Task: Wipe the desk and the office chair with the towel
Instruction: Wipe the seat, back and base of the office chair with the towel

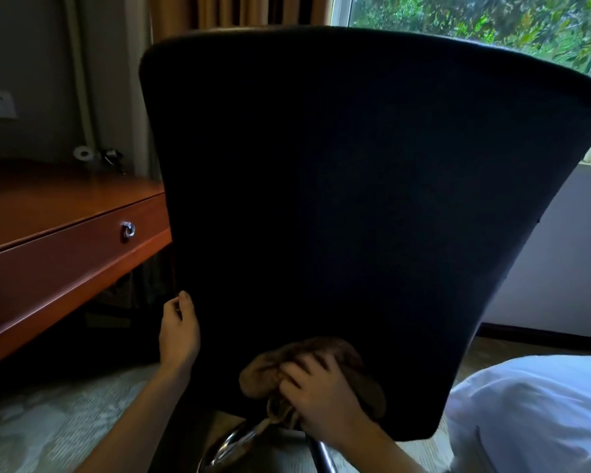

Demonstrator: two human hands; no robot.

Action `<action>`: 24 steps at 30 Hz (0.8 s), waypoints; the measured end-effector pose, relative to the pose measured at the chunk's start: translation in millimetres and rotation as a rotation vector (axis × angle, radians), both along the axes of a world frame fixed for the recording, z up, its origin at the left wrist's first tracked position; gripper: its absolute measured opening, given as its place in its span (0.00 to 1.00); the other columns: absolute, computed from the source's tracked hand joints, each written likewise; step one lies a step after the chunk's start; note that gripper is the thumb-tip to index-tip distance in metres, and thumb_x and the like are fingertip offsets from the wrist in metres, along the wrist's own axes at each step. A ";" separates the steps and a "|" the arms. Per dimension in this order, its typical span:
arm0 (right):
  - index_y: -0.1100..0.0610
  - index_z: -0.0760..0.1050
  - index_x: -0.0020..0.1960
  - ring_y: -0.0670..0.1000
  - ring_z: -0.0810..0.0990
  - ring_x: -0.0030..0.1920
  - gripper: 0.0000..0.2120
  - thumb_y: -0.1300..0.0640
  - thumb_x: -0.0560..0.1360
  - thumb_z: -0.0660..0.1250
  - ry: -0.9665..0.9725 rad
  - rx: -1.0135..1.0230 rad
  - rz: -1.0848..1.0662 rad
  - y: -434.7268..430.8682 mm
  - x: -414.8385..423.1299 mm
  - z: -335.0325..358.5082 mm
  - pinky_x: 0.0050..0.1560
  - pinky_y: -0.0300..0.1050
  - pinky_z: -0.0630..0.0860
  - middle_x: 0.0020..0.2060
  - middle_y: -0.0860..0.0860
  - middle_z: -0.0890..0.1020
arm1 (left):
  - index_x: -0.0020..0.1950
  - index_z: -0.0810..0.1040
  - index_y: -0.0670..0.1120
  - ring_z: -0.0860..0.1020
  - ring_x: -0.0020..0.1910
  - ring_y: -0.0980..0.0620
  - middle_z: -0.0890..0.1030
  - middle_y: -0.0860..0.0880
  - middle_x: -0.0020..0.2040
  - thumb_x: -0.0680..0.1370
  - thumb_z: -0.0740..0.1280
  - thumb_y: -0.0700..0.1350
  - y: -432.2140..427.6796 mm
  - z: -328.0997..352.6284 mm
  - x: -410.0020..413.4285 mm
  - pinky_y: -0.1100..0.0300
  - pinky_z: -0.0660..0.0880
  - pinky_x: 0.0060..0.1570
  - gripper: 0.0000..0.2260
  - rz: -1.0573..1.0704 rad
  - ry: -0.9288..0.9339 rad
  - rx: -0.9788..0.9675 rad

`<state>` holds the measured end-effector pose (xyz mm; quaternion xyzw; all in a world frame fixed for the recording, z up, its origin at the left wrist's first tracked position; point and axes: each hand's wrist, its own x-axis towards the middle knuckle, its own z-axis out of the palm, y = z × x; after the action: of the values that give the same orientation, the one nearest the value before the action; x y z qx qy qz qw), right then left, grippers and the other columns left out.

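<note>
The towel (342,349), brown and bunched into a wad, is found pressed against the lower rear face of the office chair (355,199) backrest, at lower centre of the frame. The wad lies broadly crosswise, with a loose tail hanging downward toward the chrome base (226,445). It is clamped by the right hand (321,401), fingers curled into the cloth. The left hand (178,332), well apart from the right, is closed over the backrest's left edge, apparently to steady it. The backrest stands upright, long axis vertical, narrowing downward, rear face turned to the camera. The chair stage is judged to be in progress at the bottom of the back; seat and front face are hidden, so their condition cannot be assessed. The desk (48,206), at left of frame, shows a bare glossy top (whether it has been wiped cannot be told). White bedding (533,414) is noted at lower right.
</note>
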<state>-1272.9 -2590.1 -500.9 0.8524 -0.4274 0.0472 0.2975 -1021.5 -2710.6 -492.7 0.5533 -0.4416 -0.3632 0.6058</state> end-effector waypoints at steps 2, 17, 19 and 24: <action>0.44 0.81 0.52 0.52 0.77 0.56 0.22 0.42 0.59 0.77 -0.046 -0.075 0.053 4.1 2.9 28.1 0.56 0.52 0.78 0.59 0.44 0.81 | 0.69 0.72 0.44 0.77 0.63 0.40 0.78 0.42 0.63 0.85 0.53 0.61 2.3 4.0 -1.4 0.41 0.74 0.64 0.25 0.008 -0.016 0.007; 0.50 0.83 0.54 0.57 0.71 0.60 0.26 0.49 0.57 0.82 -0.157 -0.376 0.076 -6.3 -9.0 138.5 0.56 0.63 0.77 0.61 0.52 0.82 | 0.75 0.73 0.55 0.75 0.67 0.52 0.78 0.55 0.65 0.85 0.55 0.63 -2.1 70.8 16.4 0.51 0.68 0.65 0.23 -0.103 0.093 -0.146; 0.47 0.82 0.55 0.55 0.71 0.61 0.23 0.44 0.62 0.79 -0.047 -0.270 0.105 4.8 -27.4 115.1 0.54 0.65 0.79 0.62 0.49 0.82 | 0.75 0.73 0.55 0.75 0.68 0.52 0.79 0.56 0.66 0.84 0.55 0.63 -4.6 80.3 20.4 0.50 0.68 0.69 0.23 -0.144 0.138 -0.158; 0.49 0.75 0.55 0.59 0.73 0.63 0.23 0.48 0.64 0.79 -0.379 -0.606 0.107 31.3 -68.0 162.1 0.62 0.59 0.66 0.65 0.52 0.77 | 0.67 0.73 0.54 0.74 0.64 0.51 0.79 0.59 0.57 0.86 0.55 0.60 -1.9 88.9 8.2 0.57 0.70 0.57 0.16 -0.128 0.217 -0.136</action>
<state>-1341.0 -2558.8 -338.7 0.7229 -0.3964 0.3443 0.4491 -1013.3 -2712.4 -403.8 0.4392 -0.4315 -0.4278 0.6617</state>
